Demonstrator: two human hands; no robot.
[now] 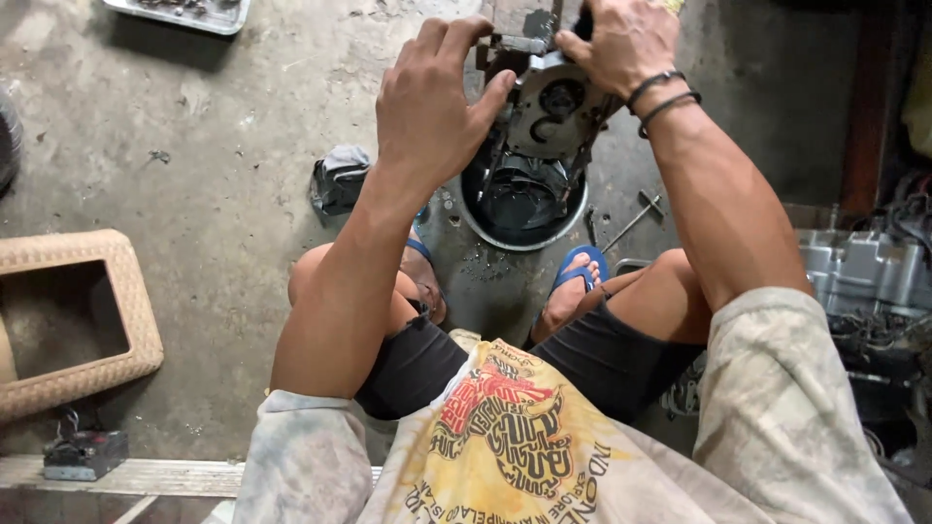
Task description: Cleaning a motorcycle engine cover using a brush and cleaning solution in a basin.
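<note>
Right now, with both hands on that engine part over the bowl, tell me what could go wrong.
1. The engine part is held above the bowl by the left hand and right hand alone; a slip could drop it and splash the dark liquid.
2. Feet in open sandals sit beside the bowl, so a falling part might hit toes.
3. The T-handled tool lies by the right foot and could be stepped on.

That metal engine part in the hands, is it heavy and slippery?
The engine part is thick grey metal and both hands grip it, so it is probably heavy and stiff. It sits over a basin of dark liquid, likely oil, so it may be slippery.
</note>
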